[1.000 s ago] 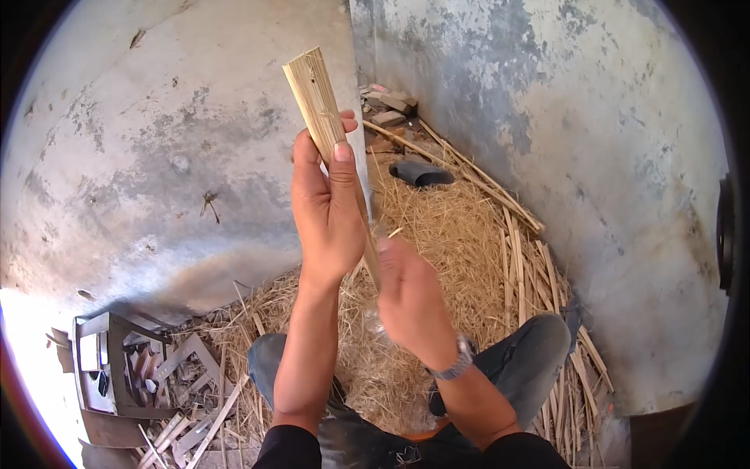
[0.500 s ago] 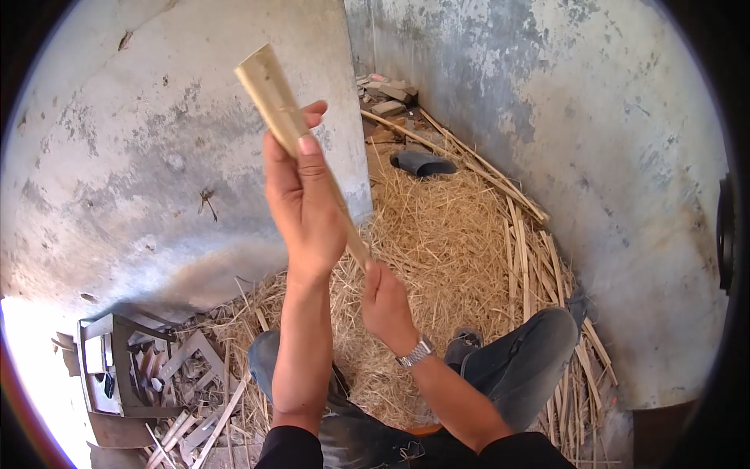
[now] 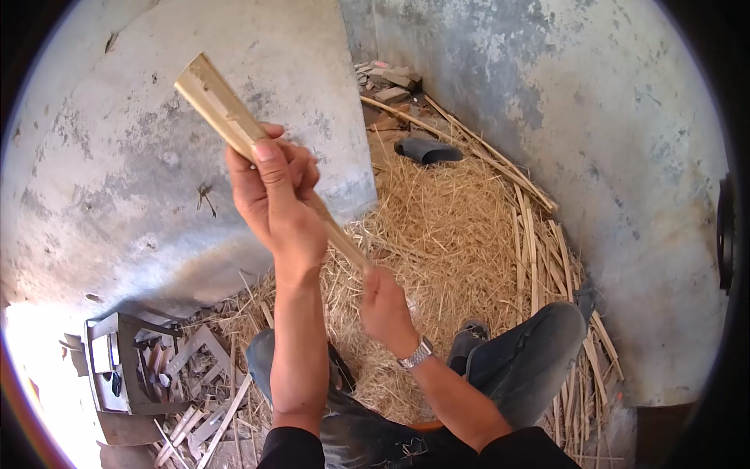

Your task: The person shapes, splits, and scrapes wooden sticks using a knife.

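A pale split-bamboo strip (image 3: 223, 105) slants across the view, its wide, slightly hollow end at the upper left. My left hand (image 3: 277, 184) is closed round it below that end, the thumb lying along its inner face. Lower down and to the right, my right hand (image 3: 384, 306) grips the strip's narrower end, with a metal-banded watch (image 3: 416, 353) on the wrist. The tip inside the right fist is hidden. Both hands hold the strip in the air above the shavings and my bent legs (image 3: 519, 367).
Straw-like shavings (image 3: 437, 227) cover the floor ahead. Long bamboo strips (image 3: 539, 258) lie along the right wall. A dark curved piece (image 3: 428, 151) and broken bricks (image 3: 391, 82) lie at the back. A stool-like frame (image 3: 141, 363) and wood scraps (image 3: 203, 363) are at lower left.
My left hand and the strip's wide end have swung left and a little down, so the strip leans more. My right hand has barely moved and keeps its grip.
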A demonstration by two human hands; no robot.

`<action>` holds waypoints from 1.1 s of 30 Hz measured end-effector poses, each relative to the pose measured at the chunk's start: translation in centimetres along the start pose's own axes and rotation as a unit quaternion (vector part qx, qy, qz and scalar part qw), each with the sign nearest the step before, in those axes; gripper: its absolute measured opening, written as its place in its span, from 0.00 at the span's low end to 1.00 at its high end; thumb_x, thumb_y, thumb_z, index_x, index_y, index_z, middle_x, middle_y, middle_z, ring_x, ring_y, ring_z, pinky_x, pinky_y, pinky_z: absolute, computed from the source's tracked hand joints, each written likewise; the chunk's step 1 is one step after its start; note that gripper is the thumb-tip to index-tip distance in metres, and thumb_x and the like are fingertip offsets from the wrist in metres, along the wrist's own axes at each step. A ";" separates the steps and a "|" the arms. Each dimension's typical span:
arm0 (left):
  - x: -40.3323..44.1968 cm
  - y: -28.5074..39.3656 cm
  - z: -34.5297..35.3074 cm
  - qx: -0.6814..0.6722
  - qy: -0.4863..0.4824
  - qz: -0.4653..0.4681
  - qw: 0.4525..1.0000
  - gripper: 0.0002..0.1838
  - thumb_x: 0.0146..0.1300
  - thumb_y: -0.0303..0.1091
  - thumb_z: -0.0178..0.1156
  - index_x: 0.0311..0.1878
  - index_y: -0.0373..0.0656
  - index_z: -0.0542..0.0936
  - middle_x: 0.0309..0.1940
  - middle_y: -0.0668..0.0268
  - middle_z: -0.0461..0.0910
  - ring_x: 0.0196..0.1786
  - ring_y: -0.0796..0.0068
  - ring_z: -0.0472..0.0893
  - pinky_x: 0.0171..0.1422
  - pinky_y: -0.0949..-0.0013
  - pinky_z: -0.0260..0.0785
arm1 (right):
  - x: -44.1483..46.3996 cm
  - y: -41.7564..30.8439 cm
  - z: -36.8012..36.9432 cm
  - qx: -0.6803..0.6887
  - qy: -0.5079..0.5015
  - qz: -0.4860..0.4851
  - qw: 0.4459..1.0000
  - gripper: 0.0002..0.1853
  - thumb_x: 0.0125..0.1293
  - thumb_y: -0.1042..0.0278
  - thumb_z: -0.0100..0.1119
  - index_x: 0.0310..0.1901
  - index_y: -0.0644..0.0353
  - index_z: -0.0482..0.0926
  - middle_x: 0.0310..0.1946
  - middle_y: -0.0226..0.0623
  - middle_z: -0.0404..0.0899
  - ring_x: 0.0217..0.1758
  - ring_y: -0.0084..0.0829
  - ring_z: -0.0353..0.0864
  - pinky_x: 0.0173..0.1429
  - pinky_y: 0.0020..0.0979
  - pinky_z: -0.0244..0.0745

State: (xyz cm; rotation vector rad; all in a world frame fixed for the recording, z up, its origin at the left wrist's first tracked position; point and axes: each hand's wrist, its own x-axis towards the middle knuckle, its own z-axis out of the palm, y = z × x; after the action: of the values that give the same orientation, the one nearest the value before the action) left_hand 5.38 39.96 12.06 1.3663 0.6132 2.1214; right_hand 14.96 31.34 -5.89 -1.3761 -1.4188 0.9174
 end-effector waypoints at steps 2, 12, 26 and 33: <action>0.6 -0.7 -1.0 -0.006 -0.010 0.001 1.000 0.13 0.84 0.44 0.50 0.54 0.43 0.74 0.26 0.75 0.63 0.28 0.83 0.62 0.45 0.71 0.70 | -2.0 10.3 1.5 -0.034 -0.010 0.067 0.997 0.20 0.84 0.58 0.43 0.43 0.67 0.78 0.24 0.48 0.74 0.24 0.37 0.73 0.31 0.41 0.69; -0.6 0.0 0.9 -0.009 -0.030 0.009 0.999 0.15 0.84 0.44 0.50 0.54 0.42 0.74 0.28 0.74 0.63 0.29 0.84 0.63 0.36 0.76 0.63 | -0.7 -3.6 -0.4 0.051 0.012 -0.034 0.998 0.20 0.85 0.58 0.41 0.45 0.68 0.77 0.23 0.44 0.74 0.27 0.29 0.76 0.32 0.36 0.69; 2.7 -1.9 -6.3 0.021 0.079 0.008 0.997 0.15 0.84 0.43 0.49 0.52 0.38 0.72 0.29 0.73 0.63 0.32 0.83 0.64 0.35 0.76 0.59 | 4.2 -4.2 -3.4 -0.291 -0.038 -0.020 0.956 0.20 0.80 0.49 0.49 0.42 0.61 0.77 0.24 0.44 0.82 0.24 0.45 0.84 0.28 0.46 0.76; 3.0 -1.5 -6.7 -0.014 0.097 -0.002 0.995 0.15 0.83 0.43 0.51 0.47 0.39 0.73 0.27 0.72 0.62 0.29 0.83 0.61 0.32 0.76 0.57 | 6.8 -3.6 -5.0 -0.493 -0.092 -0.339 0.796 0.16 0.78 0.53 0.53 0.46 0.59 0.78 0.27 0.43 0.84 0.29 0.41 0.87 0.28 0.40 0.79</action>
State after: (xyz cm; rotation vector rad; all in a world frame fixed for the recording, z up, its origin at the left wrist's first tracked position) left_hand -1.53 42.46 10.63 1.1508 0.6591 2.2674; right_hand 18.99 37.33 -0.18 -1.2649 -2.4942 -0.2652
